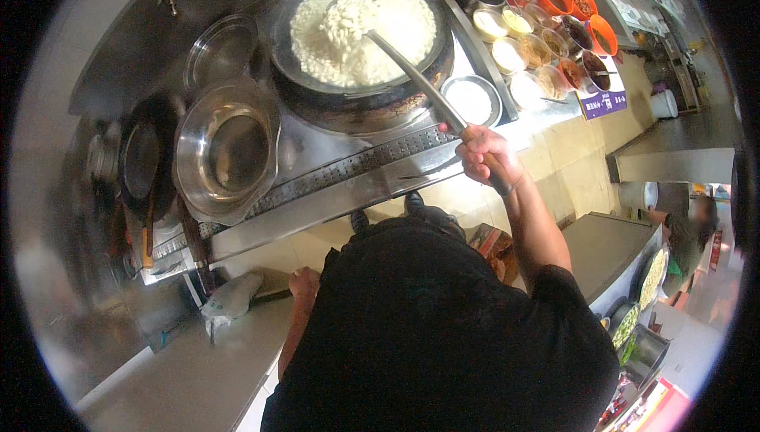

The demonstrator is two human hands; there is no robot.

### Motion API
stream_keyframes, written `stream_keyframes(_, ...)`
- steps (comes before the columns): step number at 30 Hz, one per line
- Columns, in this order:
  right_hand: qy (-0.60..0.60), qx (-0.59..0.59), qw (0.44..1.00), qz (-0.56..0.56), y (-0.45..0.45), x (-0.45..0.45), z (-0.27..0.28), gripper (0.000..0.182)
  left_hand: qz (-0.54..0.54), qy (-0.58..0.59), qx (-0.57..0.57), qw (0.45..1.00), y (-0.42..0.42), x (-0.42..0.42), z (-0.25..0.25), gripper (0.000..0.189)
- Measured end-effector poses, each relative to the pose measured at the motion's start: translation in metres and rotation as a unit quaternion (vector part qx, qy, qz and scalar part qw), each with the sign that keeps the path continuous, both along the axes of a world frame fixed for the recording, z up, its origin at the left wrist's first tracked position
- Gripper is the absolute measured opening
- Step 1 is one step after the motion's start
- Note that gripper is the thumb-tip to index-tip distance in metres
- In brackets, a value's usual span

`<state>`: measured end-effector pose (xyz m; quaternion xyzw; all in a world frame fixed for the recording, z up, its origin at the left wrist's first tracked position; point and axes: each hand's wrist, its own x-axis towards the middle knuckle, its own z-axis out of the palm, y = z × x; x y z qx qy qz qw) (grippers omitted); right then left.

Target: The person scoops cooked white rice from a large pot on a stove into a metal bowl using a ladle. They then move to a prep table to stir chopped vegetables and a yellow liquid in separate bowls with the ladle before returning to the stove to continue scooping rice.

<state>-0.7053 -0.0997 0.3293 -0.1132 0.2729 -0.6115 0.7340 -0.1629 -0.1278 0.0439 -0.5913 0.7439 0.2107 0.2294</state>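
Observation:
My right hand (488, 153) grips the wooden-ended handle of a long metal ladle (415, 75). The ladle's bowl is over a large wok (284, 67) and heaped with small pale pieces of food (350, 19). More of the same pieces float in the wok's whitish, steaming liquid (409, 13). Down at my side hangs my left hand (304, 282), away from the stove; its fingers are too small and turned away to tell what they do. Close to my right hand, a metal bowl of white contents (469, 101) stands on the stove's edge.
Left of the wok stand a wide metal basin (228, 147), a round metal pan (222, 52) and a dark pan (141, 159). Several seasoning containers (552, 46) crowd the counter at upper right, some orange. A perforated metal strip (356, 159) runs along the stove front. Another person (683, 242) is at far right.

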Motion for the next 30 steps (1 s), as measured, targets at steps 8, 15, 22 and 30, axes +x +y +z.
stream_keyframes(8,0.118,0.033,0.991,-0.058,0.023,-0.002,0.014,0.055,0.348,0.076,0.0,0.935,0.011,0.019,-0.032,0.043)
stream_keyframes(15,0.191,0.022,0.978,-0.079,0.025,-0.009,0.008,0.054,0.249,0.127,-0.004,0.96,0.009,0.045,-0.055,0.046)
stream_keyframes(22,0.358,0.048,0.93,-0.063,0.008,-0.013,0.003,0.052,0.214,0.181,-0.029,0.96,0.017,0.018,-0.011,0.027)
stream_keyframes(30,0.801,0.161,0.575,-0.047,-0.018,-0.029,0.003,0.059,0.156,0.241,-0.017,0.958,0.029,0.042,-0.049,0.019)
